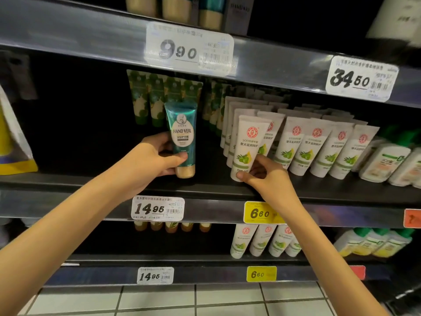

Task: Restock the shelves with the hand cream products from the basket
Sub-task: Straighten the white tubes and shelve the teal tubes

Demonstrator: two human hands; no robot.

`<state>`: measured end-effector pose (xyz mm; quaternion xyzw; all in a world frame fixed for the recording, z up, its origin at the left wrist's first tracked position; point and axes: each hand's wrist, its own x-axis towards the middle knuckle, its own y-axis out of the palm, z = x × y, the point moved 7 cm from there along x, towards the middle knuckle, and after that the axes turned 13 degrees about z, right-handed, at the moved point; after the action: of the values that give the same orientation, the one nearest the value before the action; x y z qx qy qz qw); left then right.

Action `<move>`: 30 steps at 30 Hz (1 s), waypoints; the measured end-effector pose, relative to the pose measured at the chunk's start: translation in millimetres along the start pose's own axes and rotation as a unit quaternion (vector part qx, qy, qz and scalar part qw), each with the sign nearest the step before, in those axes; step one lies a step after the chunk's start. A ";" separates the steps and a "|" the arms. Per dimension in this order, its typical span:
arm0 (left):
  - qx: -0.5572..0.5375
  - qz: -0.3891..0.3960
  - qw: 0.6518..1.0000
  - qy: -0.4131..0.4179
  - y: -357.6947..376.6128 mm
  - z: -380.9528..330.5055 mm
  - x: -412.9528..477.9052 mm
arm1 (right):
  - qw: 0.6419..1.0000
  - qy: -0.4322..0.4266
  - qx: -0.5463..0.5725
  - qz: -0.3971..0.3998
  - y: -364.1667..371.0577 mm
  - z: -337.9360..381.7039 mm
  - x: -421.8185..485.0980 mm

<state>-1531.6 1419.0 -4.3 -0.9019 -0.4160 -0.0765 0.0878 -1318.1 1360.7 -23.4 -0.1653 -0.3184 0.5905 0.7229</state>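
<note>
The left hand (157, 160) had its fingers curled round the lower part of the teal tube (182, 133), which stood near the front of the middle shelf (79, 181) — cap down, crimp up, long axis near vertical, label facing out. The right hand (264, 179) pinched the cap end of the front white tube (249, 142), which leaned back. Released too near the lip, the teal tube could tip off (its cap is a narrow foot) — and a nudge might topple the white row (319, 144) behind

Teal tube (182, 131) — white tube (248, 142) — one shelf (91, 180)
</note>
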 end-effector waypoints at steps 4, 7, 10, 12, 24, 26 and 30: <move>-0.010 0.024 1.000 -0.003 3.4 -4.1 -5.8 | 1.000 0.014 -0.012 0.015 0.6 1.0 -0.6; -0.012 0.033 0.999 -0.012 8.0 -4.2 -9.7 | 1.000 0.027 0.002 -0.013 -7.4 9.8 -11.8; -0.024 0.038 0.999 -0.021 15.1 -6.5 -12.9 | 0.998 0.009 -0.002 -0.061 -13.3 34.7 -32.2; -0.041 0.057 0.997 -0.031 21.7 -9.1 -14.9 | 0.999 -0.007 0.049 0.003 2.4 58.8 -40.5; 0.116 0.151 0.982 0.016 42.4 -75.7 -47.2 | 0.985 -0.066 0.033 0.157 12.7 137.4 -68.7; 0.142 0.171 0.974 0.032 44.1 -94.2 -53.9 | 0.979 -0.079 0.040 0.182 6.5 152.3 -71.3; 0.146 0.134 0.977 0.075 25.3 -139.0 -60.1 | 0.975 -0.139 0.065 0.161 -19.7 194.5 -60.0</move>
<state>-1560.0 1327.8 115.9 -0.9186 -0.2899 -0.0700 0.2593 -1436.8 1271.6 117.2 -0.0837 -0.3459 0.7360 0.5759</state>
